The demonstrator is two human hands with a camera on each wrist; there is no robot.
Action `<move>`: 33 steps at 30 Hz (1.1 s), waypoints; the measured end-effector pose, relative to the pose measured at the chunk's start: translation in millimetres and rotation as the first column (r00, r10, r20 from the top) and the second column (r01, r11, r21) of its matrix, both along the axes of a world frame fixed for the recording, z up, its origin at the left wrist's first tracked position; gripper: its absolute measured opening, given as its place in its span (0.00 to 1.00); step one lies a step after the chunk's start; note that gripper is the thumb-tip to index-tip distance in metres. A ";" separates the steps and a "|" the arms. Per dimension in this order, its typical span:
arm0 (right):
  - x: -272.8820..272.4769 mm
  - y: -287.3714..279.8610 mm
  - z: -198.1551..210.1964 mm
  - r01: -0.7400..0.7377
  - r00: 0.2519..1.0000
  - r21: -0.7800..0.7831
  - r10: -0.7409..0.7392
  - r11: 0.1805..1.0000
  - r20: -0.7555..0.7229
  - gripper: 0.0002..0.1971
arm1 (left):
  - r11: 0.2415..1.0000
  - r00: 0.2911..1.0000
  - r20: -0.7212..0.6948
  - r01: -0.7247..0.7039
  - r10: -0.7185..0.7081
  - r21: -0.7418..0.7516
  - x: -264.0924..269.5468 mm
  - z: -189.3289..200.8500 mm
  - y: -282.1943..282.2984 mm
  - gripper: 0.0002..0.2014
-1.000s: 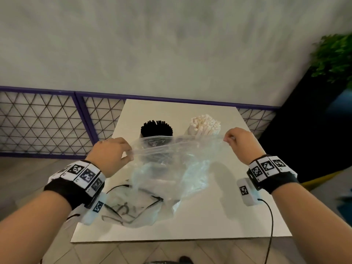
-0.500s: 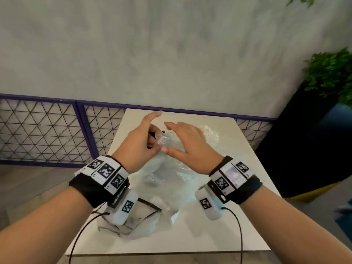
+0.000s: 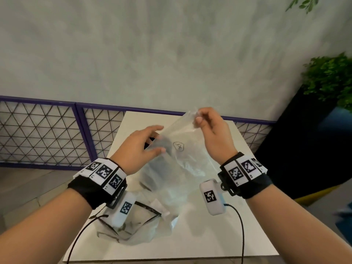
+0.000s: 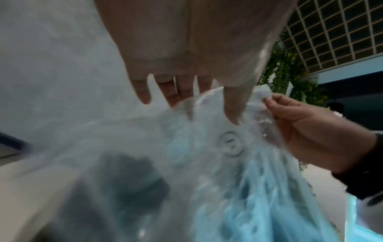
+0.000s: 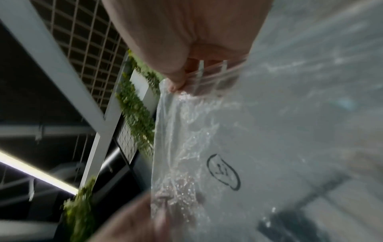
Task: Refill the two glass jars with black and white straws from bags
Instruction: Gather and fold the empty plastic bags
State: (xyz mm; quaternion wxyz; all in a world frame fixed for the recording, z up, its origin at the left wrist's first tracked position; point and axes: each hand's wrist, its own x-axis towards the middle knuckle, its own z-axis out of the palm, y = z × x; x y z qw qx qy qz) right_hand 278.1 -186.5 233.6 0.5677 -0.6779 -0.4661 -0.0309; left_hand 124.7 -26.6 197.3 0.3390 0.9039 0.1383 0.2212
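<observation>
Clear plastic bag (image 3: 182,164), seemingly empty, hangs mid-frame over the bench (image 3: 238,225): my right grip (image 3: 213,134) pinches its top corner, my left grip (image 3: 137,149) spread at its edge. Behind it the jars are hidden; refilling looks nearly finished.

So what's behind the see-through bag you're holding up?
A dark blur, likely the black straws, shows through the bag. The jars and the white straws can't be made out: the crinkled plastic covers them.

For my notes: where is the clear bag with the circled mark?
Head view, centre: the clear bag hangs over the white table, top pinched by the right hand, left hand beside it.
</observation>
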 end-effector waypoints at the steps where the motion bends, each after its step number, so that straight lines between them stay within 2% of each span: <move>1: 3.5 -1.8 3.3 -0.012 0.999 0.042 0.014 0.999 -0.042 0.07 | 0.998 0.995 -0.097 -0.007 0.013 0.061 -2.3 -4.2 5.3 0.33; 3: 14.7 -7.8 10.4 -0.011 0.995 0.140 0.025 0.990 -0.096 0.07 | 0.991 0.976 -0.198 -0.064 0.087 0.121 -7.6 -12.4 16.8 0.40; 4: 21.1 -12.0 13.3 0.003 0.994 0.181 0.017 0.984 -0.112 0.07 | 0.991 0.975 -0.193 -0.097 0.113 0.087 -9.8 -14.7 22.4 0.39; 8: 39.4 -26.5 15.0 0.098 0.978 0.233 -0.051 0.967 -0.200 0.08 | 0.979 0.989 -0.044 -0.145 0.140 -0.142 -11.8 -14.6 31.4 0.10; 10: 46.3 -29.6 12.3 0.136 0.962 0.250 -0.068 0.959 -0.263 0.10 | 0.959 0.984 0.049 -0.157 0.173 -0.235 -8.0 -11.5 32.1 0.06; 14: 59.1 -35.4 6.6 0.284 0.922 0.271 -0.184 0.920 -0.342 0.10 | 0.942 0.962 0.144 -0.187 0.233 -0.278 -1.5 -1.9 38.6 0.06; 18: 69.3 -41.9 -5.0 0.328 0.854 0.275 -0.160 0.904 -0.494 0.11 | 0.923 0.965 0.163 -0.137 0.207 -0.361 2.8 0.2 48.4 0.05; 22: 72.0 -43.1 -13.6 0.389 0.839 0.257 -0.226 0.885 -0.495 0.08 | 0.862 0.935 0.263 -0.078 0.238 -0.501 11.6 6.9 38.2 0.08; 23: 71.5 -43.8 -15.3 0.385 0.841 0.233 -0.235 0.893 -0.488 0.04 | 0.843 0.926 0.276 -0.074 0.256 -0.533 13.8 9.6 35.0 0.09; 24: 71.1 -45.0 -18.3 0.369 0.845 0.178 -0.250 0.912 -0.472 0.05 | 0.825 0.922 0.274 -0.078 0.273 -0.560 15.2 11.0 33.4 0.09; 26: 69.8 -48.7 -27.3 0.334 0.873 0.030 -0.297 0.942 -0.386 0.27 | 0.782 0.926 0.248 -0.077 0.287 -0.619 16.2 11.3 33.9 0.09; 28: 62.7 -51.8 -30.3 0.411 0.900 -0.042 -0.412 0.911 -0.139 0.43 | 0.767 0.939 0.219 -0.067 0.264 -0.638 15.2 8.7 34.5 0.09; 30: 47.4 -48.7 -25.3 0.475 0.856 -0.015 -0.458 0.880 0.239 0.43 | 0.801 0.956 0.189 -0.071 0.226 -0.595 15.3 5.8 30.7 0.08; 32: 23.0 -35.4 -17.3 0.440 0.775 -0.076 -0.335 0.895 0.536 0.38 | 0.831 0.968 0.184 -0.040 0.170 -0.555 18.4 6.0 19.9 0.10; 33: 11.4 -25.5 -15.7 0.404 0.765 -0.164 -0.234 0.900 0.600 0.38 | 0.841 0.971 0.192 -0.016 0.142 -0.542 21.0 7.3 13.2 0.10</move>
